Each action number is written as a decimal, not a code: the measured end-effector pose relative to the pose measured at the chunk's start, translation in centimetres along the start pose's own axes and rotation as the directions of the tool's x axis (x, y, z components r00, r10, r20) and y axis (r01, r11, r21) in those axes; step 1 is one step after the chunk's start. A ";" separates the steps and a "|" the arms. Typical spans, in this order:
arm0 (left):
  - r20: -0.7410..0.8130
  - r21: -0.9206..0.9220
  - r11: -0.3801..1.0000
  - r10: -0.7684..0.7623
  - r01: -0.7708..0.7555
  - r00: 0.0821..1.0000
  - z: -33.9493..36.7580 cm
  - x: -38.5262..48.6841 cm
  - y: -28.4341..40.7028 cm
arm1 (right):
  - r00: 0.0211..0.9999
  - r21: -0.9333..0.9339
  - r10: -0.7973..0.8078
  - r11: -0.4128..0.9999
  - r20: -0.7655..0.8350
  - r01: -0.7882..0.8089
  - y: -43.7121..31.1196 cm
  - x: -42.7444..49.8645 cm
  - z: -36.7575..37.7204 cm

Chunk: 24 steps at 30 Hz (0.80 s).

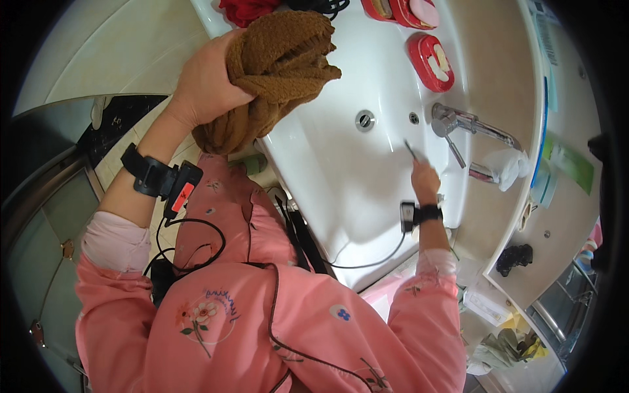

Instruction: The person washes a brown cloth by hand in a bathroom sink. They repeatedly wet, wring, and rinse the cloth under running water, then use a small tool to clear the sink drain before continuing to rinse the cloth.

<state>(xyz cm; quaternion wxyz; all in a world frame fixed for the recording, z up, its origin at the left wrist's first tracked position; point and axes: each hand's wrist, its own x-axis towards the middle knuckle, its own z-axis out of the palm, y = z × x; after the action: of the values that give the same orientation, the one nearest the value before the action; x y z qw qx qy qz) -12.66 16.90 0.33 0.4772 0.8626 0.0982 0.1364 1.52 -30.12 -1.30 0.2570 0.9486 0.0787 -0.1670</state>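
Note:
My left hand (pixel 209 81) grips a bunched brown terry towel (pixel 280 73), held up over the left edge of the white washbasin (pixel 339 196). Its folds hang below my fingers. Over the right side of the basin, my right hand (pixel 425 181) is closed around a thin dark object (pixel 410 148). Only the tip of that object sticks out, too small and blurred to name. My right hand is near the lever of the chrome faucet (pixel 447 123), apart from it. A metal drain stopper (pixel 364 120) sits in the basin floor.
Red soap dishes with soap pieces, one of them nearest the faucet (pixel 431 63), line the basin's back rim. A red mesh bath puff (pixel 248 11) lies at the far end. White plastic (pixel 508 167) wraps the spout. A mirror cabinet (pixel 540 147) stands right; cables hang from both wrist straps.

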 end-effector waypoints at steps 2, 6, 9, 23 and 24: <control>-0.019 -0.004 1.000 0.001 -0.002 1.000 0.1 -0.1 -0.1 | 0.984 -0.027 0.088 0.996 0.156 -0.085 1.6 -2.6 0.4; -0.025 0.041 0.999 0.006 -0.005 1.000 0.2 -0.2 -0.1 | 0.998 0.018 -0.023 1.000 0.063 0.022 0.6 -0.3 -0.1; 0.002 -0.010 1.000 -0.009 0.009 1.000 0.1 -0.2 0.0 | 0.983 0.077 -0.095 0.991 -0.157 0.109 -2.1 3.1 -0.9; 0.017 0.036 0.999 -0.028 0.027 0.999 0.2 -0.2 -0.3 | 0.999 0.052 -0.016 0.998 -0.052 0.018 -1.2 1.8 -1.6; 0.004 0.040 0.999 -0.023 0.023 1.000 0.2 -0.2 -0.3 | 0.999 -0.004 0.049 0.999 0.005 -0.049 -1.1 1.6 -1.5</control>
<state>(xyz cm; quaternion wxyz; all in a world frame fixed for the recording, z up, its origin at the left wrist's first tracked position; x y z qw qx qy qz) -12.77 16.90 -0.06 0.4618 0.8710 0.1097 0.1270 3.14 -28.33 -1.14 0.2632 0.9493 0.0551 -0.1630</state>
